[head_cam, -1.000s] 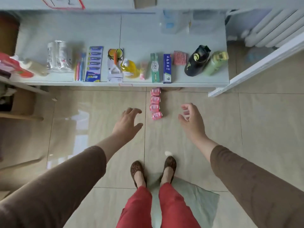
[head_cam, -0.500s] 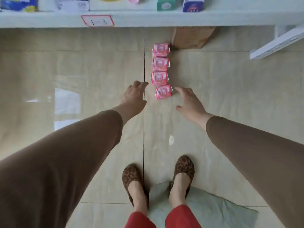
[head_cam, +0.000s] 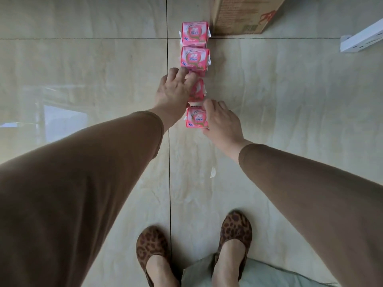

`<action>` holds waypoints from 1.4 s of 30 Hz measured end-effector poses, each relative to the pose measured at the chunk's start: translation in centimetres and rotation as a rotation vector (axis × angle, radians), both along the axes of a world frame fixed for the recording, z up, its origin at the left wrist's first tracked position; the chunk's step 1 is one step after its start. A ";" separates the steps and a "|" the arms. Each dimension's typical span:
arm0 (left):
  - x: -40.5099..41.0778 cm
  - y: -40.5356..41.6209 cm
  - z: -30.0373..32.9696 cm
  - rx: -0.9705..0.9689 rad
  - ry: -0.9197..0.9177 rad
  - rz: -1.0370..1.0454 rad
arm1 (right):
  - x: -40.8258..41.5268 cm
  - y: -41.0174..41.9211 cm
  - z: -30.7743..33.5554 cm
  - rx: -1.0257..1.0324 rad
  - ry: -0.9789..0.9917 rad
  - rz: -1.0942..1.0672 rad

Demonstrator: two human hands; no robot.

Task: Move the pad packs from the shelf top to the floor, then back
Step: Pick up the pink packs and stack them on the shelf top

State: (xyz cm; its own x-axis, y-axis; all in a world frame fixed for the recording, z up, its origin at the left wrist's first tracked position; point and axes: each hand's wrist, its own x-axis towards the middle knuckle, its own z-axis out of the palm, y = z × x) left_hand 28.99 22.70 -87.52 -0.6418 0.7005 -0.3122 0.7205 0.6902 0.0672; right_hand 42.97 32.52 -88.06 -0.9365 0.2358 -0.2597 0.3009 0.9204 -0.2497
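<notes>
Several pink pad packs lie in a row on the tiled floor, running away from me. The farthest pack (head_cam: 194, 33) and the second pack (head_cam: 194, 59) are untouched. My left hand (head_cam: 174, 92) covers the third pack (head_cam: 198, 91), fingers curled over its far edge. My right hand (head_cam: 221, 119) grips the nearest pack (head_cam: 195, 119) from the right side, thumb on its top edge. Both packs still rest on the floor. Brown sleeves cover both arms.
A cardboard box (head_cam: 244, 15) stands right of the farthest pack. A white shelf foot (head_cam: 360, 39) juts in at the upper right. My feet in leopard-print shoes (head_cam: 153, 249) stand below, beside a grey-green cloth (head_cam: 269, 274). A small white scrap (head_cam: 213, 172) lies on the tile.
I have bent lower and the shelf top has left the view. Both hands moved forward from beside the row onto the two nearest packs and closed on them.
</notes>
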 end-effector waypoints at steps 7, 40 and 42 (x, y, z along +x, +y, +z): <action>2.6 -3.3 3.9 0.172 -0.298 0.256 | 4.0 -0.1 3.7 -0.410 0.005 -0.295; -9.7 3.4 86.9 0.682 -0.049 0.029 | -7.7 13.5 86.8 -0.663 0.723 -0.417; -13.0 7.5 87.6 0.653 -0.022 0.018 | -10.3 16.7 87.0 -0.665 0.744 -0.415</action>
State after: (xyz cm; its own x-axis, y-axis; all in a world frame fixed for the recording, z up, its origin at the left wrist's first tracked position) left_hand 16.04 30.19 0.09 -0.6534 0.7396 0.1611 0.7032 0.5143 0.4910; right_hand 32.66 49.24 -1.05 -0.7918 0.5926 0.1480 0.1249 0.3944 -0.9104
